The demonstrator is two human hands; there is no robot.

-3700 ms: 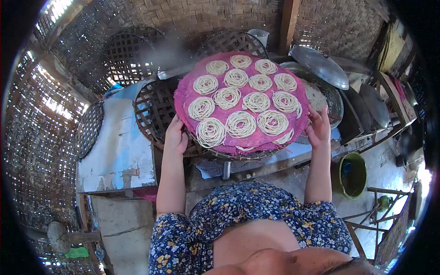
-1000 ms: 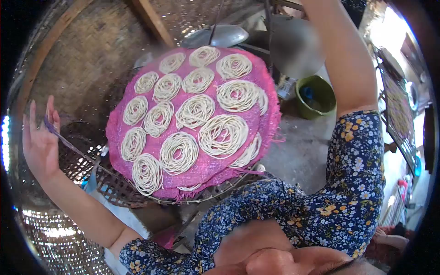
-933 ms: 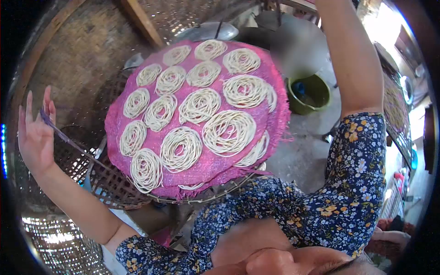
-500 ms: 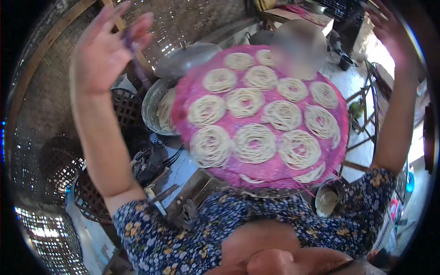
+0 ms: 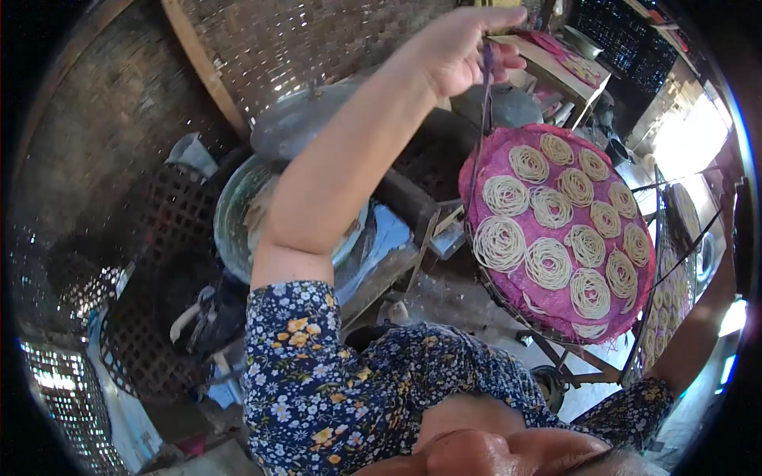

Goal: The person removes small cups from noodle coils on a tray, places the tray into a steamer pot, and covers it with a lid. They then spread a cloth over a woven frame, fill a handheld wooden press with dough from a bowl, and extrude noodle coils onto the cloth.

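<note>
A round tray [image 5: 548,311] lined with bright pink cloth or netting sits tilted in front of me on the right side of the view. Several flat coils of pale noodles [image 5: 548,263] lie spread over it. My left hand [image 5: 476,59] is raised at the top, its fingers curled around a dark purple strap [image 5: 483,131] that runs down to the tray's left edge. My right arm reaches up along the right border, where my right hand [image 5: 732,170] is dark and its fingers cannot be made out. Thin dark cords stretch from the tray's right side toward it.
On the left, a large basin [image 5: 230,214] holds pale material, with a metal lid [image 5: 298,119] behind it. Dark woven baskets [image 5: 151,349] stand lower left. A low wooden table [image 5: 583,79] with pink cloth is at the back. Another noodle rack [image 5: 671,278] leans at right.
The tray has shifted right in view and looks more tilted. My left hand has swung from the far left to the upper middle. My right hand has dropped lower along the right edge.
</note>
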